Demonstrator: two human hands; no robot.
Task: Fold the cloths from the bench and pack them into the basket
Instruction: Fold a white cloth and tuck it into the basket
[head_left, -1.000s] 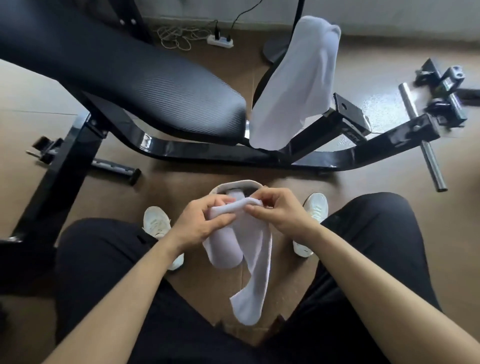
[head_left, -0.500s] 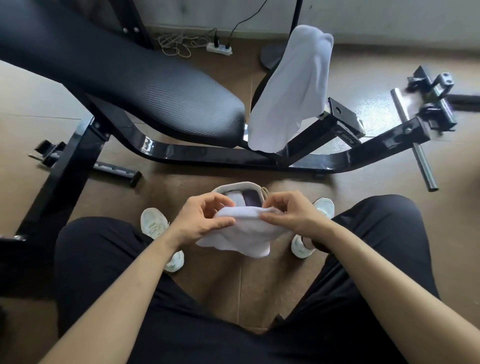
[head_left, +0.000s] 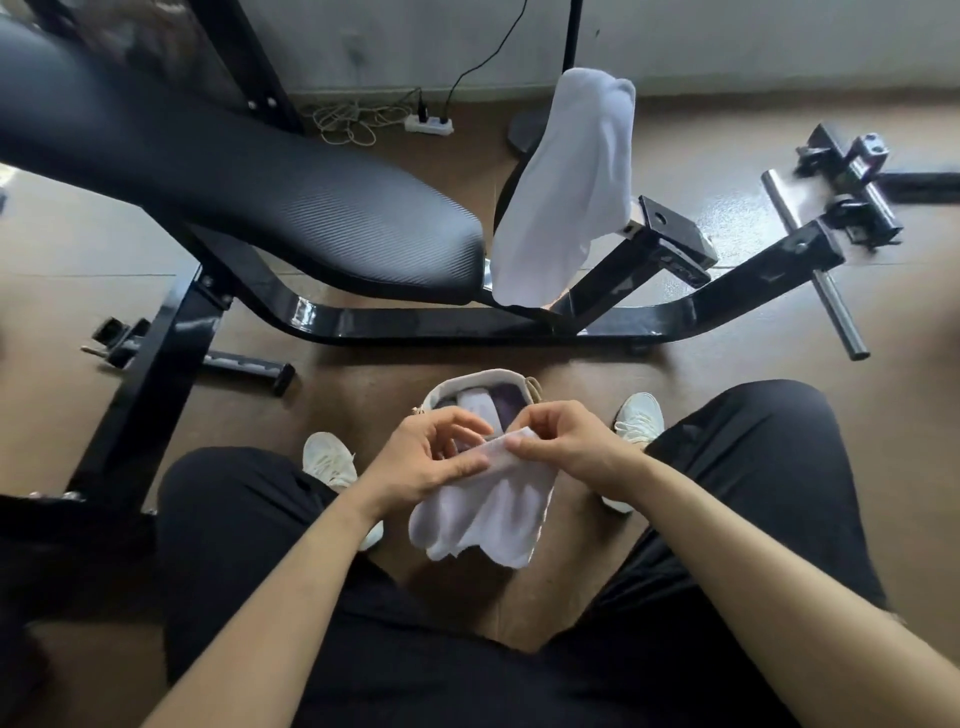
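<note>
Cloth (head_left: 483, 514), white and partly folded, hangs between both hands near the basket (head_left: 483, 375) on the floor; the left hand (head_left: 431, 457) and right hand (head_left: 563, 447) each pinch its top edge. Folded cloths (head_left: 475, 402) already sit inside the basket. Another white cloth (head_left: 566, 192) drapes over the bench (head_left: 311, 208), so at least two remain to pack.

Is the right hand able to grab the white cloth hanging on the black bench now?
Probably not yet: the right hand is pinching the small white cloth with the left hand. Nothing blocks the way to the hanging white cloth.
</note>
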